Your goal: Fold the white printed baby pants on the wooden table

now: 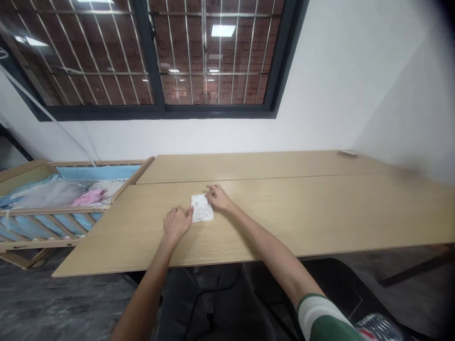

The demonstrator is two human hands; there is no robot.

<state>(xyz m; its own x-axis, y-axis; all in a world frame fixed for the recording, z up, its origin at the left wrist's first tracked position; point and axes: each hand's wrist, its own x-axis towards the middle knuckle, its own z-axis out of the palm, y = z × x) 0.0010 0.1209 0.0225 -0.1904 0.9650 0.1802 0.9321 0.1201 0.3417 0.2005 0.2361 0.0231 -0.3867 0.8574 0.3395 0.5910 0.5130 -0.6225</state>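
A small folded white cloth (201,209) lies on the light wooden table (284,213). My left hand (177,221) rests at the cloth's lower left edge, fingers curled and pressing on it. My right hand (217,196) sits at the cloth's upper right corner, its fingers pinched on the edge. Both arms reach out from the bottom of the view.
A wooden baby crib (53,203) with blue lining, a pink garment (88,198) and other cloths stands left of the table. A small object (348,153) lies at the table's far right edge. A dark-framed window (156,57) and white wall are behind. A dark chair sits below.
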